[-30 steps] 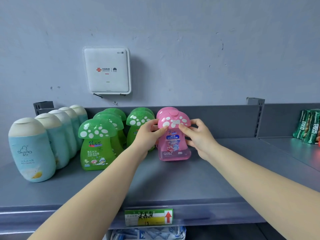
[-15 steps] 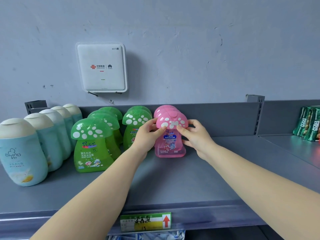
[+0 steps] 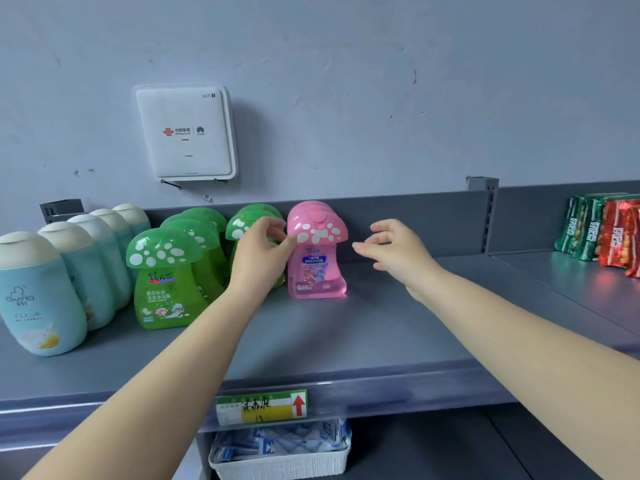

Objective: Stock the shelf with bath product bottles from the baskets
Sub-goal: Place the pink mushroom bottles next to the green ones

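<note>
Bare grey shelf (image 3: 398, 323) right of pink mushroom bottle (image 3: 317, 258), green mushroom bottles (image 3: 166, 271) crowding its left, snack packets (image 3: 602, 233) far right

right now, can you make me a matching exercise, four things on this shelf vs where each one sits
Things:
1. pink mushroom bottle
2. pale blue bottles
3. snack packets
4. front green mushroom bottle

Places:
A. far right, on the next shelf section
B. far left, in a row running back
C. between the left hand and right hand
D. just right of the pale blue row

Pairs: 1-C, 2-B, 3-A, 4-D
</note>
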